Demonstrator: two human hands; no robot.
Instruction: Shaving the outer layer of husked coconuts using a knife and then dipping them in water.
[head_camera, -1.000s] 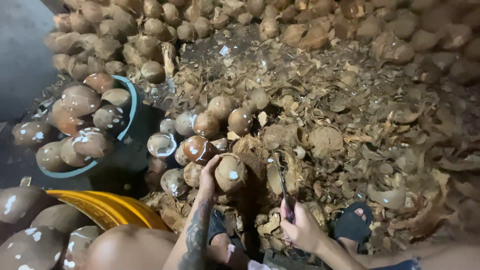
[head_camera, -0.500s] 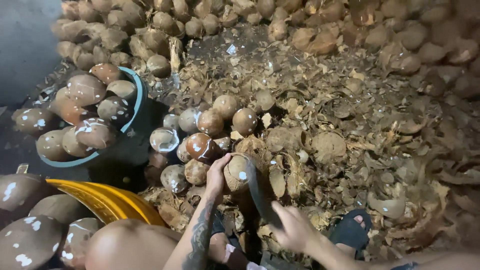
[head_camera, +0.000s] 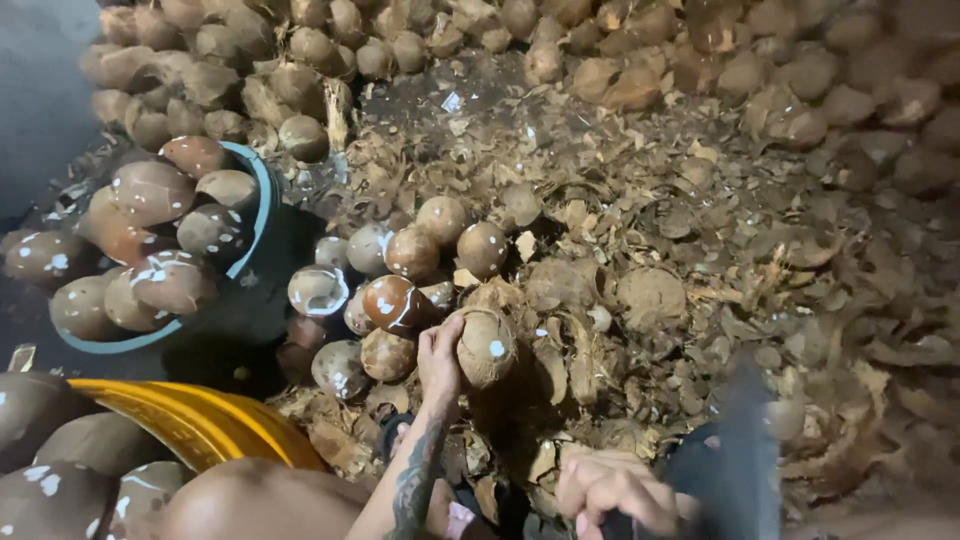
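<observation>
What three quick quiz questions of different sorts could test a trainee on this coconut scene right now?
1. True or false: the left hand grips a coconut.
2. The blue-rimmed tub holds: A) shelled coconuts, B) husk scraps, C) water.
3. What does the right hand hold?

Key: 1 true. 2 A. 3 a dark tool handle; the blade is motion-blurred.
</observation>
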